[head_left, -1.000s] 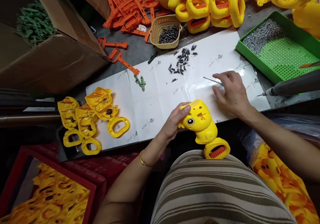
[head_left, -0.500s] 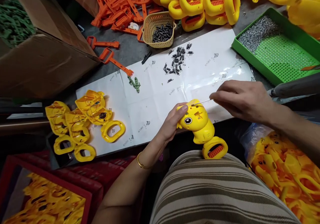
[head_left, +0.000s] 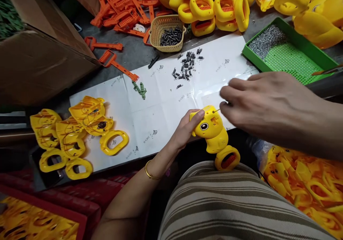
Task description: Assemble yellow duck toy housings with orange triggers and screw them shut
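Note:
A yellow duck-shaped toy (head_left: pixel 217 140) with a ring handle hangs over the front edge of the white-papered board, its printed eye facing up. My left hand (head_left: pixel 187 127) grips its head, thumb on top. My right hand (head_left: pixel 249 104) is closed on a thin rod-like tool (head_left: pixel 217 110), whose end meets the head near a small hole. Most of the tool is hidden by the fingers. Black springs (head_left: pixel 189 65) lie loose on the white paper (head_left: pixel 158 104), beyond the toy. Two or so green plastic pieces (head_left: pixel 140 89) lie to their left.
Open yellow shells (head_left: pixel 91 116) lie at the left. Orange parts (head_left: pixel 125 8), a beige basket (head_left: pixel 158 36) of black pieces and yellow ring handles (head_left: pixel 202 5) line the back. A green tray (head_left: pixel 294 59) holds small metal pieces. Yellow parts (head_left: pixel 308 183) fill a bag at lower right.
My right hand has come nearer the camera and turned, with the tool now more hidden. The toy has turned slightly in my left hand. The surroundings have shifted left in view.

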Demonstrator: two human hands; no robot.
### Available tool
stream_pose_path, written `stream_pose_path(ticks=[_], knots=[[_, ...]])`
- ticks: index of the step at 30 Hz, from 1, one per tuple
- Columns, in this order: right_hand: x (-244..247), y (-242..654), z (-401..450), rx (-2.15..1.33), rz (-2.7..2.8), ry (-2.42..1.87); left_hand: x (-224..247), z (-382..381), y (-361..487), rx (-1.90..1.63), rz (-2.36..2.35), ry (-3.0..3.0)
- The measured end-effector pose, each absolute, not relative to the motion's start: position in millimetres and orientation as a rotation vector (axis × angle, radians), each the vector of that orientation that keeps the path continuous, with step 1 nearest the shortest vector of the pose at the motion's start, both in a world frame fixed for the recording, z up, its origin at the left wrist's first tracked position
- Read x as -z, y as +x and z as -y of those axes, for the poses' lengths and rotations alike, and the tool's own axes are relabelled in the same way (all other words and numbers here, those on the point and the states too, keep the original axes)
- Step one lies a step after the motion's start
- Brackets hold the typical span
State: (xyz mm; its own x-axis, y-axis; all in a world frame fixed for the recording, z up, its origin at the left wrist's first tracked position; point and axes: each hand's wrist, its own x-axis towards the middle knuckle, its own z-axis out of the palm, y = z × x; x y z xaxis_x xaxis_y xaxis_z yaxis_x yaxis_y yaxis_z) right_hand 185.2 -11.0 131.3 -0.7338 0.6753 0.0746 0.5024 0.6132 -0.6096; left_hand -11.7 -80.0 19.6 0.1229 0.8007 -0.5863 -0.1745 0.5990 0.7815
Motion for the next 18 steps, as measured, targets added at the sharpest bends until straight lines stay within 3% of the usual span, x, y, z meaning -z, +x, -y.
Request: stream_pose_path(ticks=[4, 8, 13, 18], knots=[[-129.9, 167.9, 8.4, -1.064, 2.315, -0.938, -17.9, 78.9, -10.5, -0.806, -1.230, 0.659], [-126.6, 180.1, 2.7, -0.852, 2.627, -0.829, -15.4, 80.3, -14.0, -0.807, -1.192, 0.610], [-103.6, 208.3, 11.4, -0.453, 2.682, -0.997, -10.7, 84.1, -19.8, -0.847, -1.177, 0.513], [-62.1, 218.7, 18.9, -0.642, 2.292, -1.127, -3.4, 87.5, -23.7, -0.881, -1.122, 0.479]])
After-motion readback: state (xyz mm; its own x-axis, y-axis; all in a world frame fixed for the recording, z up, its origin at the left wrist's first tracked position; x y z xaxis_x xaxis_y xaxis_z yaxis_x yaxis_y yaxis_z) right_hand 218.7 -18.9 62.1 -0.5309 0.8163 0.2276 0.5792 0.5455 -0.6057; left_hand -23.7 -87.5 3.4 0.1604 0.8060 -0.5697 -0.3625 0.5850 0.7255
